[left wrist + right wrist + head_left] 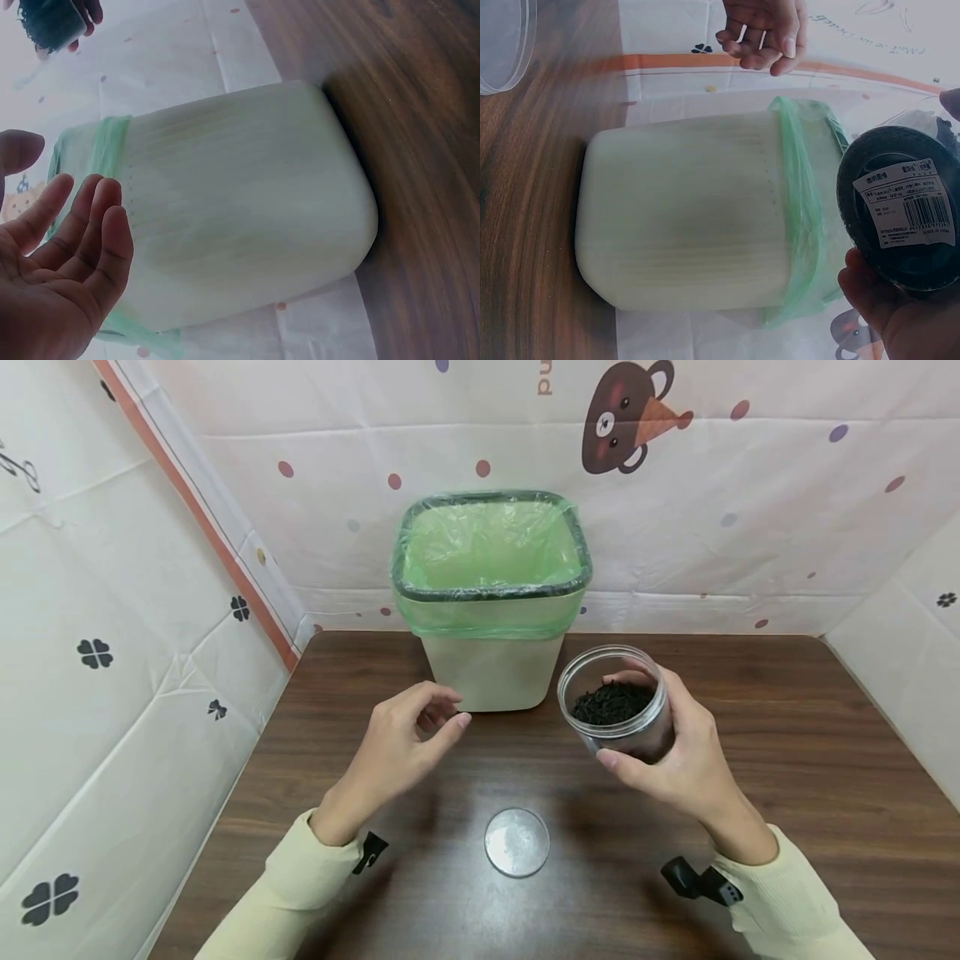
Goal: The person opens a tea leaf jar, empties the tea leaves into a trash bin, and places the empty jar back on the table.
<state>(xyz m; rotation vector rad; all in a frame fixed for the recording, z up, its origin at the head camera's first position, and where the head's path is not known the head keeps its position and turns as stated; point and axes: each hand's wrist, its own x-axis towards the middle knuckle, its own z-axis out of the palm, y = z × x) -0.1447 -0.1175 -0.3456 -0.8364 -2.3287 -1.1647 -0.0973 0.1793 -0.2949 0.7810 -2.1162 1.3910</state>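
My right hand (686, 752) grips a clear jar (637, 739) with dark loose tea leaves (613, 702) in it, tilted toward me above the table. In the right wrist view the jar's base (900, 206) carries a white barcode label (907, 202). Nothing is in my left hand (401, 739); its fingers are loosely bent, in front of the bin's lower left. A pale bin (491, 672) lined with a green plastic bag (491, 618) stands at the table's back edge, between and beyond both hands. On the table nearer me lies a round clear lid (517, 842).
The brown wooden table (787, 735) is bordered by a printed white cloth (750, 527) at the back and both sides. Dark camera mounts (701, 882) are strapped at both wrists.
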